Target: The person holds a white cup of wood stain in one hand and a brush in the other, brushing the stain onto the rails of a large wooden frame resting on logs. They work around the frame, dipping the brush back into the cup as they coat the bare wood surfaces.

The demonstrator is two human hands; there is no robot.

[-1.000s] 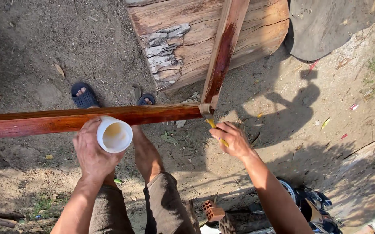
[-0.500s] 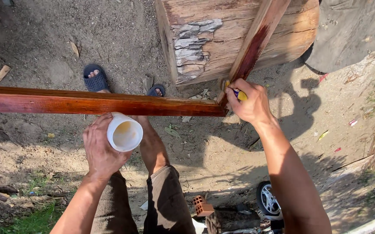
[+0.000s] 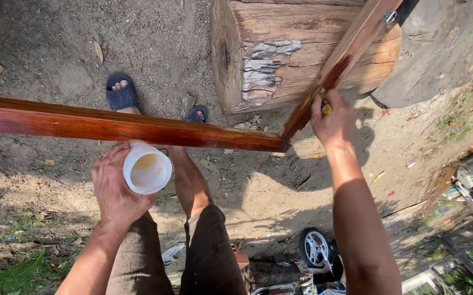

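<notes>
**dusty_yard:** Reddish-brown glossy wooden beam (image 3: 111, 127) runs straight across the shot, meeting a second slanted reddish wooden rail (image 3: 341, 61) at a corner joint. The ground (image 3: 45, 49) under it all is dry packed dirt with a few dead leaves, and a bit of grass down in the lower left corner. It's outdoors in hard sun, with strong shadows on the soil.

**knot_hole:** What are the hands up to?

**dusty_yard:** The left hand (image 3: 117, 188) is wrapped around a white plastic cup (image 3: 147, 167) with yellowish liquid in it, held just below the beam. The right hand (image 3: 333, 117) is closed on a small yellow-handled tool (image 3: 327, 109), pressed against the slanted rail near the joint. Most of the tool is hidden, so I can't tell what kind it is.

**knot_hole:** And behind?

**dusty_yard:** A big weathered log (image 3: 302, 49) lies on its side on the dirt. Two feet in dark blue perforated sandals (image 3: 120, 94) stand past the beam. A small wheel (image 3: 315, 247) and clutter sit at the lower right.
</notes>
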